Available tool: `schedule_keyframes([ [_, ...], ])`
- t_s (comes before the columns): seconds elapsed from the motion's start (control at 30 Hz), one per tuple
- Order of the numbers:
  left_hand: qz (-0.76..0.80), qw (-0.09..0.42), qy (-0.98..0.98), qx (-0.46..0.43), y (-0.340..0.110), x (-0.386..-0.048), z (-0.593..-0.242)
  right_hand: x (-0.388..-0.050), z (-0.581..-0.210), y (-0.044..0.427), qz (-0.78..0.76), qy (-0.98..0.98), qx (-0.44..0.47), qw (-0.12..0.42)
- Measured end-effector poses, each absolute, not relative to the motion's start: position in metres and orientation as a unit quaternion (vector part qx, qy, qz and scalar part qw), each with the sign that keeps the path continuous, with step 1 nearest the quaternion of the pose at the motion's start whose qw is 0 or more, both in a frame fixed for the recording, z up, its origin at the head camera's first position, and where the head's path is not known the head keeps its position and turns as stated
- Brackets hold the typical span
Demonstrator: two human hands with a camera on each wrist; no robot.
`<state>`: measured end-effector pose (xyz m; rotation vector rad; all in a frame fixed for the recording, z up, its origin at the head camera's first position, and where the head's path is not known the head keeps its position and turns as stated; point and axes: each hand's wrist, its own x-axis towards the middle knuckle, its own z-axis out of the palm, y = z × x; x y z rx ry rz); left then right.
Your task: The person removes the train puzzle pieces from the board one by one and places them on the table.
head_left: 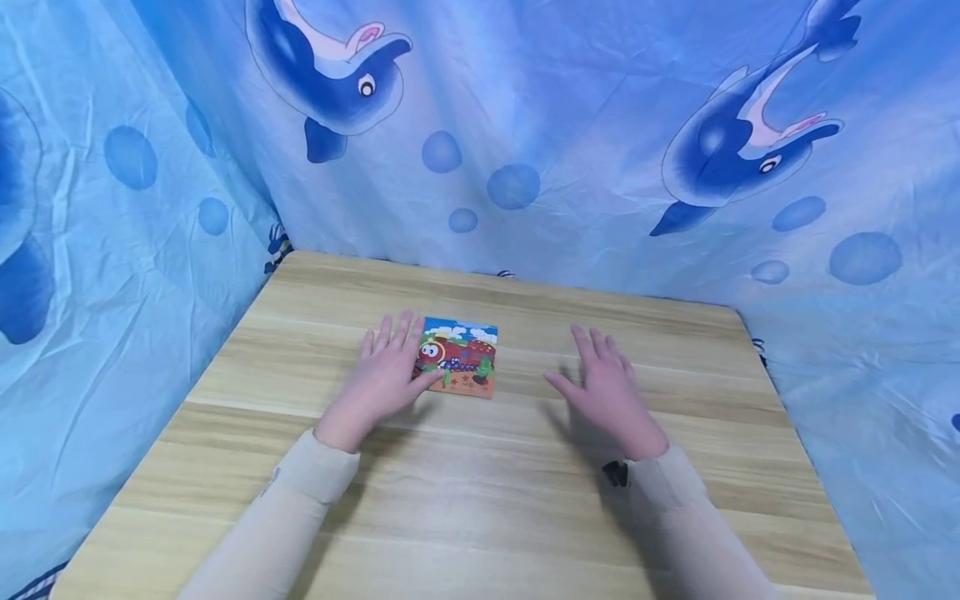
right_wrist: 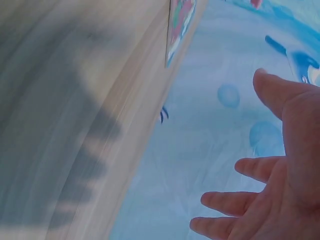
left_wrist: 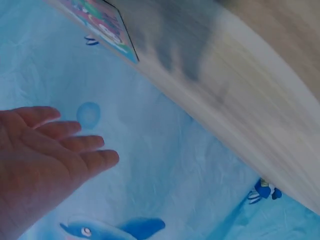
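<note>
A square picture card or puzzle [head_left: 468, 360] with a cartoon red train, clouds and green plants lies flat on the wooden table. In the head view my left hand [head_left: 381, 379] hovers at its left side, overlapping its edge, palm down with fingers straight. The left wrist view shows that hand [left_wrist: 50, 160] above the surface, apart from the card [left_wrist: 107, 25]. Over the table to the right of the card is my right hand [head_left: 606, 387], fingers spread. In the right wrist view this hand [right_wrist: 270, 185] holds nothing, and part of the card [right_wrist: 178, 30] shows near the table edge.
The wooden table [head_left: 465, 500] has rounded far corners. Blue curtains [head_left: 570, 108] printed with dolphins and bubbles hang behind it and along its sides. A small black object [head_left: 616, 473] sits at the right sleeve's cuff.
</note>
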<state>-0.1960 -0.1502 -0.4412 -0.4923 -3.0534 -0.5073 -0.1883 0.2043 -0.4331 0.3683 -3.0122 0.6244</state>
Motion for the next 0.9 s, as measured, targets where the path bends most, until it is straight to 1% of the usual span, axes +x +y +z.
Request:
schedule_keyframes([
  [0.1, -0.151, -0.018, -0.973, -0.173, -0.144, -0.206, -0.443, -0.199, -0.433, 0.188, 0.209, -0.969, 0.131, 0.014],
  [0.33, -0.119, -0.065, -0.972, -0.192, -0.127, -0.222, -0.452, -0.217, -0.446, 0.158, 0.220, -0.962, 0.154, -0.046],
  [0.47, -0.117, -0.079, -0.970, -0.199, -0.120, -0.230, -0.457, -0.227, -0.453, 0.146, 0.218, -0.960, 0.167, -0.046],
  [0.67, -0.128, -0.123, -0.963, -0.204, -0.111, -0.244, -0.464, -0.247, -0.459, 0.130, 0.202, -0.961, 0.183, -0.045],
  [0.9, -0.118, -0.145, -0.963, -0.196, -0.101, -0.248, -0.467, -0.271, -0.466, 0.111, 0.172, -0.964, 0.193, -0.066],
])
